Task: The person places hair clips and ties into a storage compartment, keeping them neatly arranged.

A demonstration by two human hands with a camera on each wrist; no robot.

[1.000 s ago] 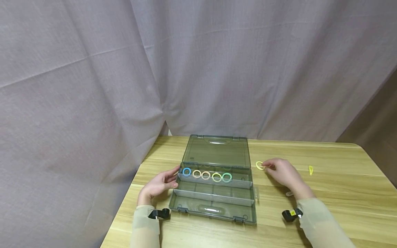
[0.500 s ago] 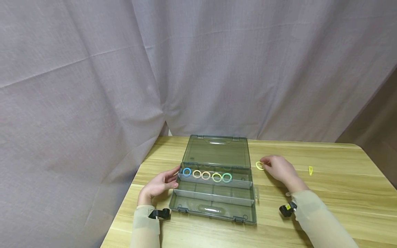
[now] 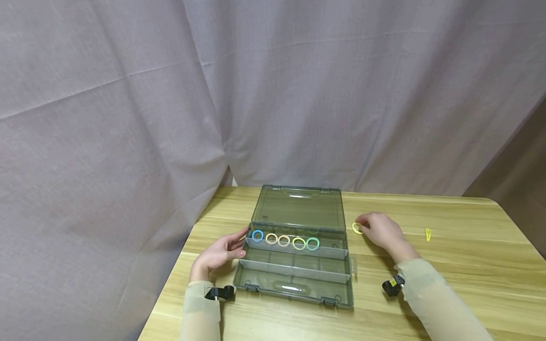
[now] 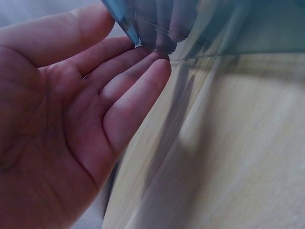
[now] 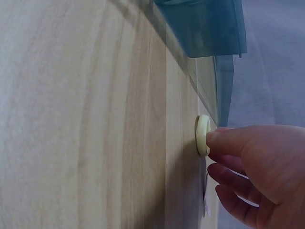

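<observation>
My right hand pinches the edge of a pale yellow ring-shaped hair tie between thumb and fingertips, low over the table right of the box. On the left, my left hand has its fingers extended along the side of a smoky see-through divided box, thumb at the rim. In the left wrist view, the fingertips are right at the box's corner. Its lid lies folded back. A row of ring-shaped hair ties sits in the rear compartment: a blue one, two peach ones, a yellow one and a green one.
A small yellow triangular hair clip lies on the wooden table to the right of my right hand. A clear tab sticks out from the box's right side. Grey curtains hang behind the table.
My right hand has shifted a little left and its fingers have come in closer over the yellow hair tie. A small pale item near the right wrist is now covered. My left hand stays put.
</observation>
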